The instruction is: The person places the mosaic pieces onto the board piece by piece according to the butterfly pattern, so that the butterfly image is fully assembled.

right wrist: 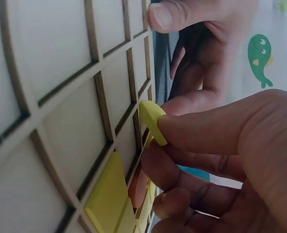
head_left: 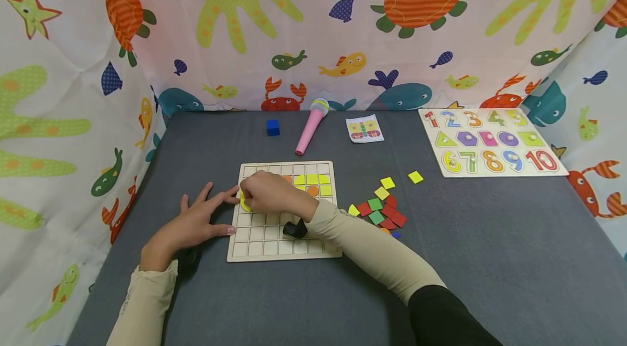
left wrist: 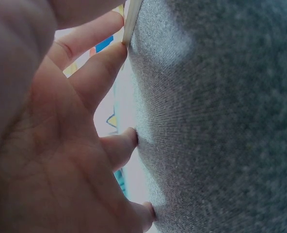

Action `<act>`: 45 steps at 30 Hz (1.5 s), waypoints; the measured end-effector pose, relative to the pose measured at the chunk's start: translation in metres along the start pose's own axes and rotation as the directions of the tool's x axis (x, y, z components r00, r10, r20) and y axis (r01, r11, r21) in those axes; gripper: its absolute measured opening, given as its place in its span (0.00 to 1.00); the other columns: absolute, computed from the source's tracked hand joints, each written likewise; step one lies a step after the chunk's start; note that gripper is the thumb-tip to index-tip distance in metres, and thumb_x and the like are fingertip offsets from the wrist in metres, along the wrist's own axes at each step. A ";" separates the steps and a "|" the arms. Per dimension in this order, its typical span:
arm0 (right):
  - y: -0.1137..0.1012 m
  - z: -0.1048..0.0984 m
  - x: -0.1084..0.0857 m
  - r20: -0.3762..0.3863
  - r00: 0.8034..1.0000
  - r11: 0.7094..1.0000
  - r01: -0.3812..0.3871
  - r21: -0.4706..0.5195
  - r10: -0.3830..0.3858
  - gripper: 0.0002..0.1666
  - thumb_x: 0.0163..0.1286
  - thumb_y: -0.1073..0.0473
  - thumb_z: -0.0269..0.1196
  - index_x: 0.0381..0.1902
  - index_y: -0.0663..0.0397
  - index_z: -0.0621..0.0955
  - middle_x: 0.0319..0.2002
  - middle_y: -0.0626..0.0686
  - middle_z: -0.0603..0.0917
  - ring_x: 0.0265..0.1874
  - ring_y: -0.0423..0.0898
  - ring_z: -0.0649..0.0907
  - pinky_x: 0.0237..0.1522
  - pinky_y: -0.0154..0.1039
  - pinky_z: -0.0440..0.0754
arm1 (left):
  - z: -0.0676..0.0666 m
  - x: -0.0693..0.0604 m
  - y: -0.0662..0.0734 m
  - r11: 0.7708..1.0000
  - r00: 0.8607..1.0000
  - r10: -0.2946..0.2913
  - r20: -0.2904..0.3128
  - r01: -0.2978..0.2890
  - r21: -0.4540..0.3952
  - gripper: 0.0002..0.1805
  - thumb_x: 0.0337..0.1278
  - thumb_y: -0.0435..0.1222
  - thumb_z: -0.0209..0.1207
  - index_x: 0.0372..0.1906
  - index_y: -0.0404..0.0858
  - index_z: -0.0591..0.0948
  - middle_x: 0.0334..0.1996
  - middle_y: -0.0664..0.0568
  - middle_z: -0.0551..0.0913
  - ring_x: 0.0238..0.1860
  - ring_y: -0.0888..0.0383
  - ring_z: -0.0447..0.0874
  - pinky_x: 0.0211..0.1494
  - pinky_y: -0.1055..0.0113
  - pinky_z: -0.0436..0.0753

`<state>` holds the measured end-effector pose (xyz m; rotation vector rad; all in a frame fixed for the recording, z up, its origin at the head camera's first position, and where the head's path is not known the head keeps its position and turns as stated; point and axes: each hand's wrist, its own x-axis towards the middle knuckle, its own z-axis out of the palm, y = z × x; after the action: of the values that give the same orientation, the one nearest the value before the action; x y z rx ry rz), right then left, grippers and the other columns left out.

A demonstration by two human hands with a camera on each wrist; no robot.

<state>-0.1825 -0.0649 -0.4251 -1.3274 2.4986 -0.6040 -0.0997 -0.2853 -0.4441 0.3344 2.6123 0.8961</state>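
A wooden grid board [head_left: 269, 248] lies on the table, with yellow square tiles [head_left: 325, 190] and orange round tiles [head_left: 312, 191] in its upper cells. My right hand [head_left: 276, 193] is over the board's left part. In the right wrist view, its thumb and fingers pinch a yellow tile [right wrist: 152, 121] with a curved edge, tilted over the left cells. My left hand [head_left: 193, 221] lies beside the board with fingers spread, its thumb and fingertips touching the left edge. In the left wrist view, the fingers meet the board's edge [left wrist: 132, 22] and the cloth.
Loose red tiles [head_left: 390, 202], green tiles [head_left: 374, 204] and yellow tiles [head_left: 387, 183] lie right of the board. Behind stand a blue cube [head_left: 272, 127], a pink toy microphone [head_left: 312, 127] and a butterfly pattern card [head_left: 364, 129]. A number puzzle board [head_left: 497, 144] lies at the far right.
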 end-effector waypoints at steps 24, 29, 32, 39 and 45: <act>-0.002 0.002 0.006 0.047 0.999 0.994 0.014 -0.109 -0.009 0.08 0.80 0.60 0.66 0.51 0.51 0.89 0.32 0.47 0.82 0.30 0.41 0.76 0.29 0.33 0.69 | -0.002 0.000 0.002 1.000 1.000 -0.016 0.003 0.016 0.007 0.42 0.63 0.51 0.75 0.76 0.41 0.72 0.82 0.31 0.57 0.83 0.27 0.28 0.69 0.21 0.19; 0.000 0.001 0.005 0.047 0.999 0.996 0.014 -0.087 -0.010 0.09 0.79 0.62 0.65 0.35 0.50 0.84 0.27 0.46 0.76 0.27 0.41 0.75 0.27 0.33 0.67 | -0.002 -0.001 0.002 1.000 1.000 -0.015 0.006 0.015 0.006 0.44 0.62 0.52 0.75 0.78 0.41 0.71 0.82 0.31 0.57 0.83 0.27 0.28 0.69 0.21 0.19; 0.001 0.000 0.001 0.049 0.999 0.997 -0.003 -0.077 0.007 0.12 0.78 0.64 0.65 0.31 0.49 0.80 0.26 0.46 0.75 0.28 0.41 0.76 0.27 0.34 0.68 | -0.002 -0.002 0.001 1.000 1.000 -0.009 0.006 0.009 0.001 0.45 0.62 0.51 0.75 0.80 0.43 0.69 0.83 0.34 0.58 0.83 0.27 0.28 0.69 0.21 0.19; 0.010 -0.008 -0.016 -0.002 0.999 0.999 0.040 -0.001 -0.040 0.09 0.79 0.62 0.66 0.34 0.50 0.83 0.27 0.46 0.78 0.30 0.42 0.78 0.31 0.33 0.71 | -0.001 -0.002 0.000 1.000 1.000 0.007 -0.009 -0.007 -0.002 0.48 0.61 0.49 0.76 0.82 0.46 0.66 0.84 0.35 0.57 0.83 0.25 0.28 0.67 0.19 0.19; 0.031 -0.021 -0.047 -0.059 0.996 0.990 0.078 0.118 -0.071 0.03 0.78 0.64 0.66 0.42 0.55 0.87 0.34 0.48 0.83 0.35 0.43 0.79 0.43 0.35 0.77 | 0.001 0.000 0.000 1.000 1.000 0.003 -0.006 -0.003 0.004 0.45 0.61 0.49 0.76 0.80 0.46 0.69 0.84 0.36 0.56 0.83 0.26 0.28 0.68 0.19 0.19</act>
<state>-0.1879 -0.0056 -0.4198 -1.3821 2.4209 -0.8049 -0.0992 -0.2848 -0.4449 0.3371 2.6194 0.8947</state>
